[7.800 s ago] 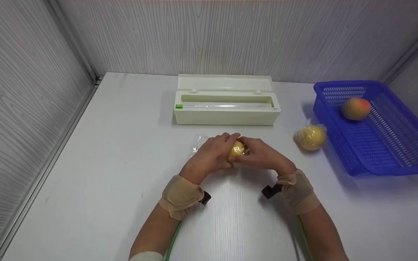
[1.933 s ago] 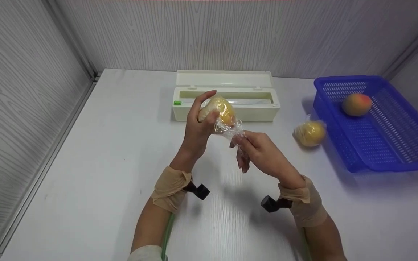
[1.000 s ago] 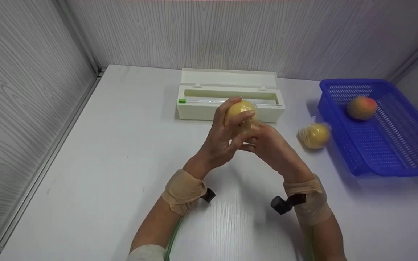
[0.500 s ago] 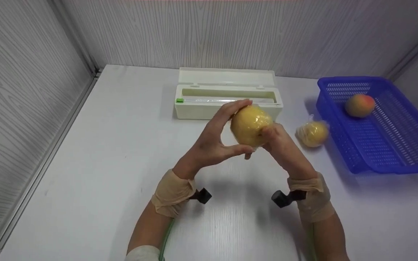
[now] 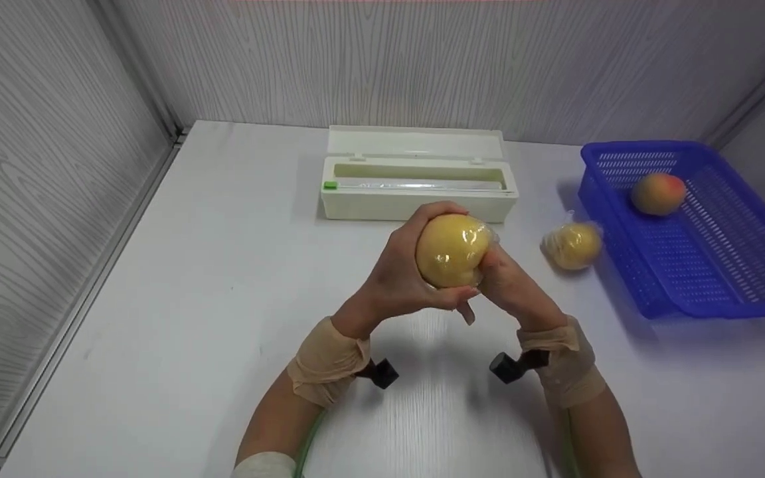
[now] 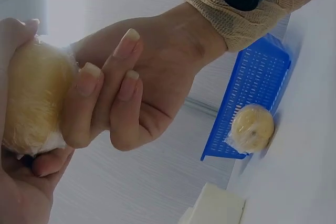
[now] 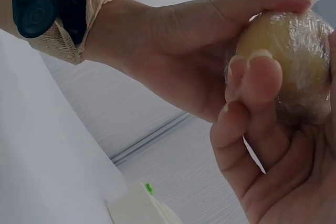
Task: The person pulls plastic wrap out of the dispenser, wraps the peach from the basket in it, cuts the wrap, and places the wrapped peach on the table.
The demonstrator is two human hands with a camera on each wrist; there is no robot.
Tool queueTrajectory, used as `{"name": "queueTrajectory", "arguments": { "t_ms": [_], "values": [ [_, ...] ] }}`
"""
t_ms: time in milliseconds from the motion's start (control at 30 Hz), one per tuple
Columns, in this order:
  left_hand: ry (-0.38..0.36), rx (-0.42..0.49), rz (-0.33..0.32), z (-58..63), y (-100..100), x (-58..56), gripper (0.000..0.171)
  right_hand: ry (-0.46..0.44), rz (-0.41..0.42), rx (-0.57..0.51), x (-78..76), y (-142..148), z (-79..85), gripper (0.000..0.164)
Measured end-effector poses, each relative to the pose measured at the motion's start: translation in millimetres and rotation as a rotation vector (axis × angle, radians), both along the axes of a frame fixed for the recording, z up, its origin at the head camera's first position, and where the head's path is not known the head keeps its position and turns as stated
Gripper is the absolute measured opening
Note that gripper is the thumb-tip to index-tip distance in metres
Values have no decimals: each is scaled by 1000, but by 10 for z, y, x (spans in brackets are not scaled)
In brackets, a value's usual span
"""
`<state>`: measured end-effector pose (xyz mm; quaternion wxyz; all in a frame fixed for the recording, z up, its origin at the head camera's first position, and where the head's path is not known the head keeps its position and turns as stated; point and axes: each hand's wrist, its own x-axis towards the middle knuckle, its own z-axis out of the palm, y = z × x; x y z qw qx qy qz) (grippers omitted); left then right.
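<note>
A round yellow peach [image 5: 447, 251], covered in shiny cling film, is held up above the table between both hands. My left hand [image 5: 397, 272] grips it from the left, fingers around the far side and thumb along the lower front. From the right, my right hand [image 5: 518, 287] holds it with the thumb pressed at its cleft. In the left wrist view, several right-hand fingers [image 6: 126, 87] curl beside the wrapped fruit. The right wrist view shows wrinkled film around the peach [image 7: 302, 45] and the left thumb over its top.
Behind the hands stands a white cling film box [image 5: 416, 206], lid raised, roll inside. A second wrapped yellow fruit [image 5: 575, 245] sits right of the hands, against a blue basket [image 5: 661, 279]. Inside the basket lies an unwrapped reddish peach [image 5: 659, 194]. Panels [image 5: 356, 66] surround the table.
Earlier the right hand pulled and twisted film at the fruit while the left held it. The peach has since turned smooth side to the head view and come lower, with the right thumb on it.
</note>
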<state>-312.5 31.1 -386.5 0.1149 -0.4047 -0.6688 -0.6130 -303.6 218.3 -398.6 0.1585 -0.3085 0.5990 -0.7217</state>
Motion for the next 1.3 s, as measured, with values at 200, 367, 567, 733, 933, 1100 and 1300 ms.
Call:
{"name": "queueTrajectory", "arguments": {
  "t_ms": [200, 367, 567, 733, 933, 1100, 1300],
  "values": [
    [-181, 57, 62, -17, -26, -65, 80, -29, 6, 105, -26, -129, 85, 84],
    [-374, 209, 78, -28, -65, -133, 75, 184, -295, 290, -1, -91, 155, 84],
    [-621, 319, -106, -81, -5, -147, 67, 634, -599, 444, 22, -166, 135, 75],
    [-839, 421, -385, -97, 32, -137, 75, 846, -590, 546, -7, -224, 73, 95],
    [-913, 474, -414, -103, 24, -157, 80, 991, -624, 594, -42, -235, -13, 94],
    [-855, 469, -263, -116, 46, -168, 55, 1022, -585, 597, -90, -249, -66, 95],
    [-773, 421, -215, -97, 42, -140, 49, 973, -472, 483, -105, -226, -69, 85]
  ]
}}
